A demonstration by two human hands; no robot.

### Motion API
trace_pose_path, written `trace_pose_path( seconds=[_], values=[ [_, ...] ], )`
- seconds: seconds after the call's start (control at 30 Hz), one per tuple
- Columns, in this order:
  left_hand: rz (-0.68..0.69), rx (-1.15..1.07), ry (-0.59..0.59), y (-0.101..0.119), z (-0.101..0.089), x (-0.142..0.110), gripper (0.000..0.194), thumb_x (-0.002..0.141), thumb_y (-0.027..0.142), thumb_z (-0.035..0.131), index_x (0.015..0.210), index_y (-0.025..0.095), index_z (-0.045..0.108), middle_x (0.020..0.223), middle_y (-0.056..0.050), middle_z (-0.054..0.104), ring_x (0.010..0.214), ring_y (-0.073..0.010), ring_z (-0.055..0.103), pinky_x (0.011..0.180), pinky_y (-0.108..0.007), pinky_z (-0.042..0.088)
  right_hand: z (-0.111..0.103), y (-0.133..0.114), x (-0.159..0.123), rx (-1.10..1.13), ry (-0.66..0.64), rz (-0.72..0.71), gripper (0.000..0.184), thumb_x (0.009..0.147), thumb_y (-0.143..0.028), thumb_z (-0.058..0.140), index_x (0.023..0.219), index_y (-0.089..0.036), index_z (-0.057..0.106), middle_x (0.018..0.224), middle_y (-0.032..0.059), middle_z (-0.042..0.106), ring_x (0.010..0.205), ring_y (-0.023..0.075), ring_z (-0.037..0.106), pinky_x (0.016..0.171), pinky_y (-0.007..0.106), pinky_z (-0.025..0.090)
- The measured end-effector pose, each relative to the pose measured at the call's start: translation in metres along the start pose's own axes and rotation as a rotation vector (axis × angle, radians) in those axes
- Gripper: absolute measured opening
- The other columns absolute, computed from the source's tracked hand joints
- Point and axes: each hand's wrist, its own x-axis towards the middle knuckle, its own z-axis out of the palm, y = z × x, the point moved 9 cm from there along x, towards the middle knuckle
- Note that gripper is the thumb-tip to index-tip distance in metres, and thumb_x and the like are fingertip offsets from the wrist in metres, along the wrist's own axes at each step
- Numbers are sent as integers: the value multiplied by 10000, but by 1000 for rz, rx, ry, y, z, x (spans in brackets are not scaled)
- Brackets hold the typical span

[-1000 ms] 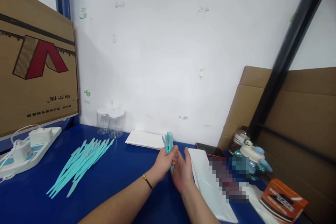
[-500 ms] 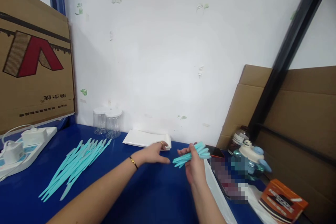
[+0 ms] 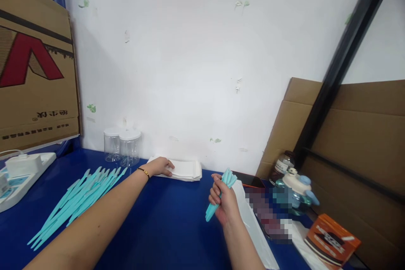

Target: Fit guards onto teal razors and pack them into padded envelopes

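My right hand (image 3: pixel 223 198) is closed around a bundle of slim turquoise eyebrow razors (image 3: pixel 228 177), their ends showing above and below the fist. My left hand (image 3: pixel 160 167) reaches to the back of the table, its fingers bent over the left end of a flat stack of white paper pieces (image 3: pixel 186 170). Whether it pinches one piece or several cannot be seen. More turquoise razors (image 3: pixel 80 196) with pale tips lie in a loose fanned pile on the left, partly behind my left forearm.
Two clear jars (image 3: pixel 129 149) with white lids stand by the wall. A power strip (image 3: pixel 30 177) lies far left. Along the right are a white flat packet (image 3: pixel 253 223), a dark phone (image 3: pixel 248 179), a teal bottle (image 3: pixel 294 192), a brown jar (image 3: pixel 281 166) and an orange box (image 3: pixel 332 238).
My left hand has moved left along the white stack, from its right end to its left end. My right hand has tightened and turned the razor bundle more upright. The view has shifted slightly right.
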Motion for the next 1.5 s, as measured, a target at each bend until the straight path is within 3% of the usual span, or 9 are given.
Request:
trace_pose_path(
  seconds=[0.27, 0.5, 0.7, 0.83, 0.93, 1.17, 1.3, 1.4, 1.5],
  values=[
    [105, 243, 148, 38, -5, -24, 161, 783, 190, 457, 805, 162, 614, 790, -91, 663, 759, -211, 624, 717, -285, 444, 1, 8, 1, -14, -16, 30, 218, 682, -296, 677, 826, -179, 562, 424, -112, 341, 319, 25, 207, 308, 168, 180],
    [-2, 389, 344, 58, -36, -41, 251, 872, 177, 287, 943, 123, 521, 800, -146, 636, 720, -245, 634, 623, -319, 461, 2, 9, 0, -70, -21, 41, 260, 671, -336, 682, 835, -182, 552, 418, -117, 344, 314, 28, 213, 305, 165, 191],
    [108, 422, 332, 112, -22, -70, 198, 861, 159, 329, 936, 147, 512, 794, -102, 631, 712, -220, 635, 611, -280, 467, -7, 11, -1, -330, 68, 53, 343, 620, -414, 720, 759, -185, 505, 379, -134, 285, 295, 32, 208, 287, 162, 175],
    [173, 339, 309, 136, -15, -86, 169, 854, 163, 343, 900, 152, 505, 793, -102, 625, 740, -229, 631, 644, -296, 473, -9, 23, -1, -433, 114, 68, 297, 614, -324, 694, 636, -200, 425, 349, -131, 266, 280, 40, 220, 276, 168, 176],
    [166, 315, 330, 133, -20, -98, 156, 844, 168, 353, 865, 159, 507, 779, -96, 626, 730, -228, 630, 655, -301, 470, -17, 21, 1, -404, 175, 33, 231, 633, -268, 635, 639, -203, 414, 362, -131, 265, 290, 37, 208, 281, 167, 174],
    [-21, 140, 293, 111, -9, -114, 124, 808, 188, 393, 844, 166, 509, 696, -64, 633, 659, -201, 625, 598, -254, 424, 13, 44, -7, -335, -119, 123, 275, 587, -219, 685, 658, -193, 422, 382, -141, 284, 320, 20, 195, 312, 159, 183],
    [-2, 27, 296, 115, -7, -119, 106, 787, 201, 417, 826, 181, 514, 679, -40, 630, 629, -171, 606, 585, -232, 391, -1, 36, -6, -374, 76, 23, 264, 610, -248, 649, 603, -199, 390, 379, -132, 265, 307, 31, 217, 300, 167, 177],
    [-53, 36, 371, 99, -30, -137, 108, 781, 228, 421, 809, 196, 520, 679, -24, 628, 625, -161, 599, 576, -226, 368, -23, 18, -1, -286, 226, -36, 304, 620, -230, 604, 533, -214, 312, 371, -118, 265, 301, 33, 218, 294, 175, 168],
    [-249, 62, 560, 63, -68, -176, 141, 804, 299, 401, 799, 214, 513, 680, -6, 624, 597, -151, 584, 559, -230, 347, -28, 10, 12, -144, 212, -33, 275, 626, -207, 566, 532, -212, 308, 392, -110, 288, 306, 27, 201, 301, 180, 181]
  ],
)
